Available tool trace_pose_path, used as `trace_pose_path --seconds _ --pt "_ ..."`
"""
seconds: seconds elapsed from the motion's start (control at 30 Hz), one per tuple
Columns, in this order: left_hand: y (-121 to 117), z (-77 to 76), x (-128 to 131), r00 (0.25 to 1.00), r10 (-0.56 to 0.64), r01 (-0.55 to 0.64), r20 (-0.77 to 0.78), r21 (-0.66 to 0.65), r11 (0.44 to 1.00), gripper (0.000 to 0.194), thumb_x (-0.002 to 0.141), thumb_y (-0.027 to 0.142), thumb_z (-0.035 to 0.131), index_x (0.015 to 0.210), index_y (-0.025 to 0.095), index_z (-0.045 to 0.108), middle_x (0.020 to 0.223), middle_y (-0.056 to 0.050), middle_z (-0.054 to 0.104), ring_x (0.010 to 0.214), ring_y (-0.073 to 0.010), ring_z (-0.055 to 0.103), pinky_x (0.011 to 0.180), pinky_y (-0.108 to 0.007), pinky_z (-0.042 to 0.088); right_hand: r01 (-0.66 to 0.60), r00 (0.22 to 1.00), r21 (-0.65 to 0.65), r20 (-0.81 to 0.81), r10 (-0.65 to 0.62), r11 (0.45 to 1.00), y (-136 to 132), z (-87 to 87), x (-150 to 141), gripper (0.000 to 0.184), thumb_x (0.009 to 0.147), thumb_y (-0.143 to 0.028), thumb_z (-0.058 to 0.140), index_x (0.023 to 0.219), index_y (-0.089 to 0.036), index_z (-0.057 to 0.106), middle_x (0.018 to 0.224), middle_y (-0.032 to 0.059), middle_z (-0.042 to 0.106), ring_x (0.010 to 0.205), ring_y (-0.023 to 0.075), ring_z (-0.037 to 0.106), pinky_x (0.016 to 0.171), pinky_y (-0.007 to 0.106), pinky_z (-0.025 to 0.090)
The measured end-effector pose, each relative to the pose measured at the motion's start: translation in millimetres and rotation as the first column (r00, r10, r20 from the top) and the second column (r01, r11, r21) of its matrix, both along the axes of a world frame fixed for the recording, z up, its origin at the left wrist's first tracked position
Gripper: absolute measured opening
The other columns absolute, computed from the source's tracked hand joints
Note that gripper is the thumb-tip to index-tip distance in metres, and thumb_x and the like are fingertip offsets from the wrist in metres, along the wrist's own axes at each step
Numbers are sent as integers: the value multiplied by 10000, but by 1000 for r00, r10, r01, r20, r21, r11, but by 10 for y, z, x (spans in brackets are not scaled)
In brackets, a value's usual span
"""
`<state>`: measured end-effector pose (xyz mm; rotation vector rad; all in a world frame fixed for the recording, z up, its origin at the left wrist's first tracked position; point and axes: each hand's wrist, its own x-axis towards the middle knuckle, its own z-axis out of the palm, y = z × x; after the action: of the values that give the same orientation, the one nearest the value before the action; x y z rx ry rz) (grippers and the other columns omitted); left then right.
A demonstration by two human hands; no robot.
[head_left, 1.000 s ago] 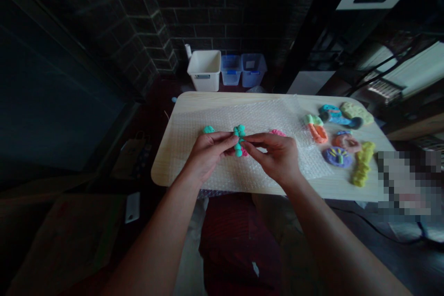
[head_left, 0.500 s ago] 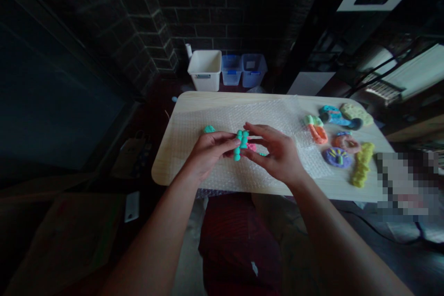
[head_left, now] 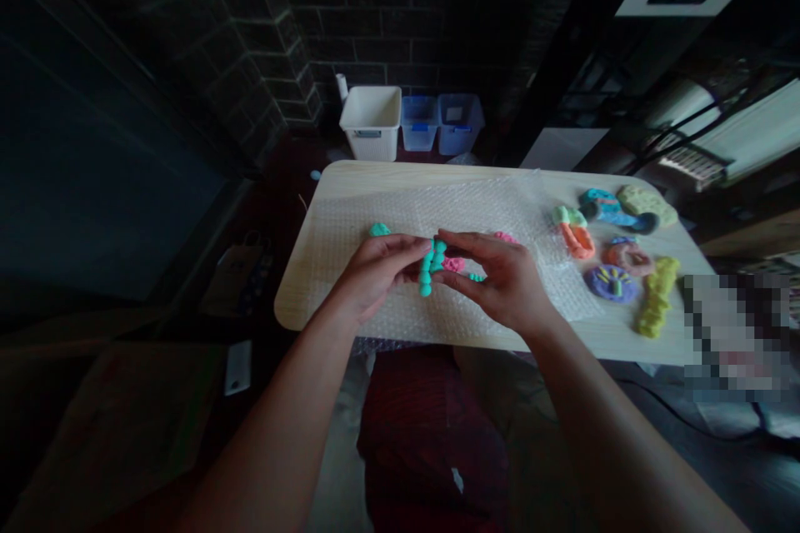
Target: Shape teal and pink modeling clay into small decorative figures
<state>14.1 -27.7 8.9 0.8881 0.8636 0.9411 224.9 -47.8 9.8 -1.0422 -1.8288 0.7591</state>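
- Left hand (head_left: 375, 275) pinched green beads (head_left: 426, 279), thumb and fingers closed, above the bubble wrap (head_left: 518, 208).
- Right hand (head_left: 500, 275) had thumb and fingers partly spread at the beads; could not tell whether it gripped.
- Purple disc (head_left: 611, 284) and yellow strip (head_left: 658, 297) lay on the desk (head_left: 292, 304), right of the bubble wrap.
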Motion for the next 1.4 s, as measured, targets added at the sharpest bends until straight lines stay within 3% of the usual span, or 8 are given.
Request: trace_pose_path --seconds 0.63,0.83,1.0,1.1,1.17,1.23,1.33,1.4 --pt "-14 1 26 999 50 -50 12 21 998 257 741 404 938 872 193 871 874 -84 812 800 -177 720 722 -295 562 30 999 -16 -19 -31 999 -23 -11 -43 439 864 -310 908 1290 -250 821 1170 85 861 1032 303 837 998 486 679" --pt "16 -17 13 995 90 -90 33 21 996 280 743 430 934 879 196 860 903 -84 820 834 -187 736 772 -311 569 -80 955 -156 -295 31 985 2 -132 -99 699 845 -345 917 1493 -267 668 1223 96 829 1115 274 804 1030 496 668" --pt "17 -29 10 997 74 -75 7 50 996 336 698 441 964 871 180 842 906 -81 812 820 -181 719 789 -316 564 -160 907 -270 -420 34 949 45 -150 -184 532 832 -367 925 1313 -214 759 1035 78 833 951 227 809 903 413 694" --pt "49 -55 -54 983 169 -166 -70 54 985 376 749 513 914 881 174 818 892 -87 798 783 -178 703 758 -314 546 -155 897 -338 -441 -11 928 90 -181 -223 539 825 -403 920 1288 -190 744 1008 79 822 915 214 800 867 381 684" --pt "95 -94 -151 934 308 -290 -179 117 950 385 799 549 858 872 175 799 873 -87 786 754 -177 687 706 -299 513 -139 903 -403 -426 -52 905 123 -218 -241 592 800 -423 928 1291 -174 711 979 82 816 869 208 794 815 357 675" --pt "154 -155 -281 839 456 -384 -297 269 883 328 836 508 823 866 185 781 873 -80 783 755 -184 680 691 -295 488 -140 913 -464 -403 -68 875 151 -265 -261 575 772 -424 935 1225 -167 691 927 76 811 801 197 784 745 333 658" --pt "236 -284 -475 682 561 -325 -469 493 807 180 856 367 796 912 196 787 913 -79 795 837 -219 706 790 -320 507 -147 937 -524 -346 -53 839 178 -342 -297 444 743 -396 928 1041 -172 686 878 71 802 747 189 769 687 320 634" --pt "278 -381 -554 585 566 -222 -581 556 801 171 871 326 774 982 198 791 960 -90 796 838 -231 703 800 -336 510 -113 959 -537 -280 -50 836 188 -390 -326 368 749 -368 904 983 -167 703 882 80 800 748 191 766 683 323 627"
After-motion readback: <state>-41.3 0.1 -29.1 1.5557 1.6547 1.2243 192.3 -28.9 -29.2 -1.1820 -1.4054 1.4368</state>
